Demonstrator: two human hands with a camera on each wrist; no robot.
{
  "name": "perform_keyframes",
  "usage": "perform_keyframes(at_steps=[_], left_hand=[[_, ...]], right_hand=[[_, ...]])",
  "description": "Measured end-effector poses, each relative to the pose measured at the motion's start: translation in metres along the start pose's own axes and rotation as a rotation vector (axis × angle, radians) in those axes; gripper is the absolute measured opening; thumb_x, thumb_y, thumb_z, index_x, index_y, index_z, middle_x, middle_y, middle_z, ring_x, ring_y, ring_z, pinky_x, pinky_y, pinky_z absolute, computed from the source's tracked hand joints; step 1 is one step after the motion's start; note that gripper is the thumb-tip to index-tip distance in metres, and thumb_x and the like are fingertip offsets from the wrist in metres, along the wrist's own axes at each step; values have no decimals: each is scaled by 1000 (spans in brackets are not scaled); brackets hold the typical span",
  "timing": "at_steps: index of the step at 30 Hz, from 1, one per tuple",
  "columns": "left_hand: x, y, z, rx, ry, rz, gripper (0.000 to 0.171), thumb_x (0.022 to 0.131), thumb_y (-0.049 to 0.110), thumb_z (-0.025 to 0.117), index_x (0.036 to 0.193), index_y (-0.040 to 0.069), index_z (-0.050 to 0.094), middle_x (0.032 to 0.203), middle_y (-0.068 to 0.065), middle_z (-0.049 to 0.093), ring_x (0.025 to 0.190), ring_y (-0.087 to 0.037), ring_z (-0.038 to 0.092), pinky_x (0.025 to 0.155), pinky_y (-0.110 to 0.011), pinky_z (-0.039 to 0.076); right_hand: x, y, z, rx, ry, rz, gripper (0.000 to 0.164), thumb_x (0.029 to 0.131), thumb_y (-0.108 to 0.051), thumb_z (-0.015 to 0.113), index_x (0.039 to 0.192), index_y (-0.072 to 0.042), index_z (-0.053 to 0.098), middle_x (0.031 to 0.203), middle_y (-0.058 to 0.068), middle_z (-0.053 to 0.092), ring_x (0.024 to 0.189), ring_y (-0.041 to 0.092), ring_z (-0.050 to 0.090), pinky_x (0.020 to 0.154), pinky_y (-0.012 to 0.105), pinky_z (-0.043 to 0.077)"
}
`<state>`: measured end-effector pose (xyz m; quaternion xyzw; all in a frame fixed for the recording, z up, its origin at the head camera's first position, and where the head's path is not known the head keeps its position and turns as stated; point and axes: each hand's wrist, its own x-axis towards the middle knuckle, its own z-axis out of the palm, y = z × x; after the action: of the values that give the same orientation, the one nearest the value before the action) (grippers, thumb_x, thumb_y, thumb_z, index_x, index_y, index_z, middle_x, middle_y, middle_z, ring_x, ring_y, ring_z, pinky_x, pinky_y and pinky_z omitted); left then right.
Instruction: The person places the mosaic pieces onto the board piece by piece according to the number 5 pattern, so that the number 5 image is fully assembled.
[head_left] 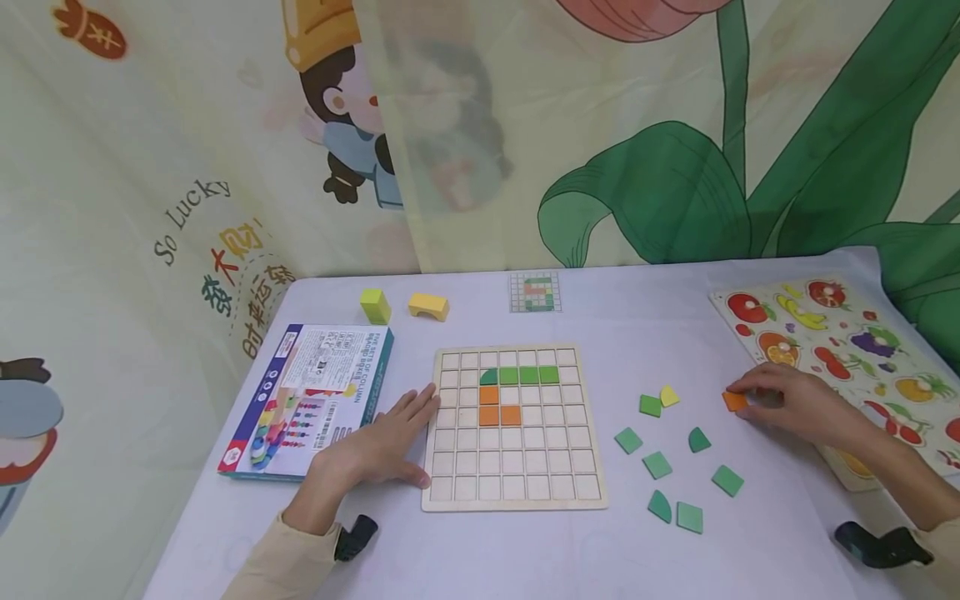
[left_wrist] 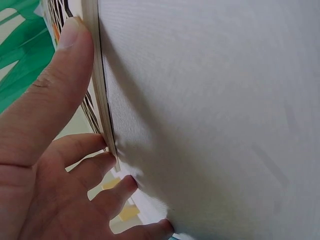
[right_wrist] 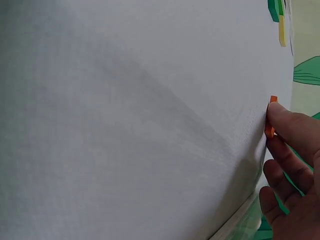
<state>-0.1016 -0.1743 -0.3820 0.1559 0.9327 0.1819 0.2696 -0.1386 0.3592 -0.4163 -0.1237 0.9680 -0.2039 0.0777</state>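
Note:
A square wooden grid board (head_left: 465,493) lies in the middle of the table. Green tiles (head_left: 528,375), one with a rounded corner, and three orange squares (head_left: 489,415) sit in its cells. My left hand (head_left: 382,442) rests along the board's left edge, fingers spread; in the left wrist view the thumb (left_wrist: 65,75) lies against the edge. At the right, my right hand (head_left: 798,404) pinches an orange tile (head_left: 734,402) between thumb and fingers. The right wrist view shows this orange tile (right_wrist: 271,125) edge-on, low over the white cloth. Loose green tiles (head_left: 657,465) and a yellow piece (head_left: 669,396) lie between the board and that hand.
A boxed toy set (head_left: 322,392) lies left of the board. Behind stand a green block (head_left: 375,307) and a yellow arch block (head_left: 429,307), with a small printed pattern card (head_left: 535,292) beside them. A fruit picture board (head_left: 795,333) lies at the right, partly under the right forearm.

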Motion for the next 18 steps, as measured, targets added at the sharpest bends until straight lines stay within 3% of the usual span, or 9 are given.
perform_keyframes(at_steps=[11,18], left_hand=[[1,0,0,7,4,10,104,74,25,83,155,8,20,165,-7,6,151,-35,5,119,-58,17],[1,0,0,18,-1,2,105,74,24,84,155,8,20,165,-7,6,151,-36,6,119,-58,18]], right_hand=[[1,-3,1,-11,44,-15,32,79,-19,79,109,-10,73,107,12,67,102,34,59,71,10,47],[16,-32,3,20,33,-61,32,79,-29,80,106,-14,74,103,4,69,93,19,59,69,16,49]])
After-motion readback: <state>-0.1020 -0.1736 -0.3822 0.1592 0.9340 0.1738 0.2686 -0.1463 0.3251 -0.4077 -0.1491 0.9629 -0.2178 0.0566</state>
